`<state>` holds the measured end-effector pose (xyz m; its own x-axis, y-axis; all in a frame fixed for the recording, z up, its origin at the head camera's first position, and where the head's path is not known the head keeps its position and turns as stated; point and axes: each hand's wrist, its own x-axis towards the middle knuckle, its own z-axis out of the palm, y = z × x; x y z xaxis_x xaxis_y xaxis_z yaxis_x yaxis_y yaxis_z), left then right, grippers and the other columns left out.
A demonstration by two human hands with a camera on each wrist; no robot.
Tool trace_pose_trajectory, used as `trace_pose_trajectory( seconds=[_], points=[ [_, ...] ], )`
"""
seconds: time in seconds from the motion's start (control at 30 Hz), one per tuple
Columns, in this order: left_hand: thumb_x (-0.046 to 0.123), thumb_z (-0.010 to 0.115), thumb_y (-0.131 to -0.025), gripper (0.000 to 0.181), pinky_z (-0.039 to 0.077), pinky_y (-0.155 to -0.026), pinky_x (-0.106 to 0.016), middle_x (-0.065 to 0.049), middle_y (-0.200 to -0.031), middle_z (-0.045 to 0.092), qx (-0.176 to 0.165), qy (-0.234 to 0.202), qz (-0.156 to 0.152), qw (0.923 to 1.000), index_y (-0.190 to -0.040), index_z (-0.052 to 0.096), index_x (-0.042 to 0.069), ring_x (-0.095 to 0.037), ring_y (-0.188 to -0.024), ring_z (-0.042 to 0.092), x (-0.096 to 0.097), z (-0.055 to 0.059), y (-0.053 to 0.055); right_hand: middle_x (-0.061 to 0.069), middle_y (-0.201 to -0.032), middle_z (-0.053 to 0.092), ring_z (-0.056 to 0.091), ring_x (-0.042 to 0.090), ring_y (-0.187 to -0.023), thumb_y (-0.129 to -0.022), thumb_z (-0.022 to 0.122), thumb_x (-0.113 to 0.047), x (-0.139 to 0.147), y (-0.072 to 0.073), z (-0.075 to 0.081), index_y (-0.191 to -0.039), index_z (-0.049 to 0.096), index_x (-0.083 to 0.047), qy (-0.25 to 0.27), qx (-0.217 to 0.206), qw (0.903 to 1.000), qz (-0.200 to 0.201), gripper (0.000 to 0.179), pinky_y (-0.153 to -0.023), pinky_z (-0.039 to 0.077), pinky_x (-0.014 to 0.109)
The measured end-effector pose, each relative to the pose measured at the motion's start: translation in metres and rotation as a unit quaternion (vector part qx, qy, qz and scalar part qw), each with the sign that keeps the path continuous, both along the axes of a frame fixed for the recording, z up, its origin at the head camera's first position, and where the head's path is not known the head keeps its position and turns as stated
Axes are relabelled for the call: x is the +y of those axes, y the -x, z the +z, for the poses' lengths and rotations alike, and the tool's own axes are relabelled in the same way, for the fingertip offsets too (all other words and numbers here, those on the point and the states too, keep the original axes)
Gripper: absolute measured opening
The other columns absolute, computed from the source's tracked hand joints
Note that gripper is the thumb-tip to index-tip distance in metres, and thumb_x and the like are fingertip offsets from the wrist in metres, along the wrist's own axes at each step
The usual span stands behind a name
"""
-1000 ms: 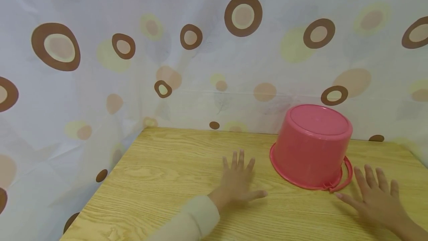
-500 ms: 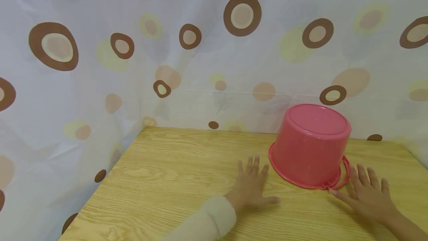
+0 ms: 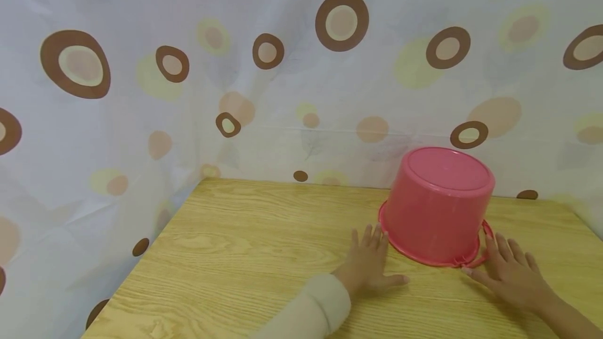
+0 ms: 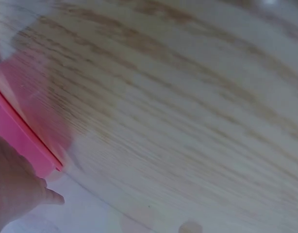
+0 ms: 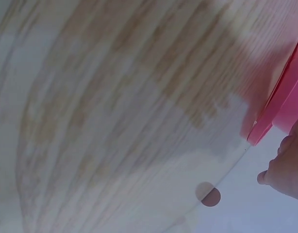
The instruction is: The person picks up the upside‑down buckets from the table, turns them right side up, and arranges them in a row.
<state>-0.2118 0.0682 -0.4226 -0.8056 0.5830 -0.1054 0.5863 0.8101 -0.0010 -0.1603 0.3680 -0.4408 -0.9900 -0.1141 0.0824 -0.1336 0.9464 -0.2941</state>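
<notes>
A pink plastic bucket (image 3: pixel 435 213) stands upside down on the wooden table, its base facing up and its rim on the tabletop. Its pink handle (image 3: pixel 488 230) lies out at the right front of the rim. My left hand (image 3: pixel 368 266), fingers straight and thumb spread, is at the left front of the rim, the fingertips very close to it. On the other side, my right hand (image 3: pixel 515 279) has its spread fingers over part of the handle. Whether either hand touches the bucket is hard to tell. Both wrist views show the bucket (image 4: pixel 15 131) beside the hand.
The wood-grain table (image 3: pixel 226 245) fills the lower part of the head view. Behind it and along its left side hangs a pale sheet (image 3: pixel 282 93) with brown, peach and yellow circles. A cream sleeve (image 3: pixel 311 305) covers the left forearm.
My left hand has moved right, up to the bucket's rim. My right hand has shifted slightly left, to the handle. The bucket stays in place.
</notes>
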Motion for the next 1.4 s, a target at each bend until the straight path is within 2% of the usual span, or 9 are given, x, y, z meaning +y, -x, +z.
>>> trace_pose_trajectory(
  seconds=[0.07,0.27,0.53,0.77,1.03,1.4],
  points=[
    [0.079,0.024,-0.081,0.095,0.011,-0.117,-0.047,-0.002,-0.158,0.005,-0.002,0.003,0.005,1.0,-0.15,0.007,0.016,-0.021,-0.146,0.006,0.002,0.001,-0.001,0.044,-0.142,0.005,-0.001,0.062,-0.13,-0.092,0.047,-0.048,0.0,0.001,0.0,-0.143,0.008,0.013,-0.003,0.007,1.0,0.003,0.088,-0.095,0.002,0.077],
    [0.078,0.025,-0.082,0.093,0.012,-0.117,-0.046,-0.002,-0.157,0.008,0.007,-0.001,0.005,1.0,-0.15,0.01,0.016,-0.021,-0.145,0.008,0.004,0.0,-0.001,0.043,-0.142,0.009,0.001,0.059,-0.132,-0.093,0.046,-0.047,0.0,0.005,-0.002,-0.142,0.012,0.015,-0.008,0.006,0.9999,0.006,0.085,-0.096,0.006,0.075],
    [0.079,0.024,-0.081,0.093,0.013,-0.117,-0.044,-0.001,-0.157,0.011,0.001,-0.008,0.013,0.9999,-0.15,0.013,0.017,-0.02,-0.145,0.01,0.01,-0.002,0.002,0.041,-0.142,0.016,0.011,0.06,-0.129,-0.093,0.047,-0.044,0.0,0.006,-0.008,-0.146,-0.001,0.005,-0.005,0.022,0.9996,0.016,0.087,-0.095,0.012,0.074],
    [0.08,0.025,-0.08,0.091,0.018,-0.116,-0.041,0.002,-0.156,0.014,0.013,0.032,0.02,0.9992,-0.149,0.016,0.02,-0.017,-0.144,0.015,0.014,-0.005,-0.001,0.045,-0.138,0.019,0.017,0.063,-0.124,-0.094,0.046,-0.042,0.0,0.007,-0.012,-0.142,0.012,0.014,0.008,0.018,0.9995,0.026,0.081,-0.094,0.016,0.073],
    [0.08,0.026,-0.08,0.091,0.018,-0.116,-0.04,0.003,-0.157,0.013,0.008,0.033,0.024,0.9991,-0.149,0.016,0.022,-0.016,-0.144,0.015,0.016,-0.006,-0.001,0.043,-0.139,0.022,0.019,0.061,-0.126,-0.094,0.046,-0.041,-0.001,0.006,-0.014,-0.138,0.021,0.017,0.004,0.015,0.9995,0.027,0.078,-0.094,0.018,0.073],
    [0.08,0.027,-0.08,0.091,0.017,-0.116,-0.039,0.005,-0.157,0.011,-0.004,0.044,0.026,0.9987,-0.149,0.016,0.023,-0.014,-0.144,0.013,0.018,-0.007,0.001,0.042,-0.139,0.023,0.019,0.06,-0.127,-0.093,0.047,-0.042,-0.005,0.004,-0.012,-0.137,0.023,0.018,0.012,0.002,0.9996,0.026,0.079,-0.095,0.017,0.072]
  ],
)
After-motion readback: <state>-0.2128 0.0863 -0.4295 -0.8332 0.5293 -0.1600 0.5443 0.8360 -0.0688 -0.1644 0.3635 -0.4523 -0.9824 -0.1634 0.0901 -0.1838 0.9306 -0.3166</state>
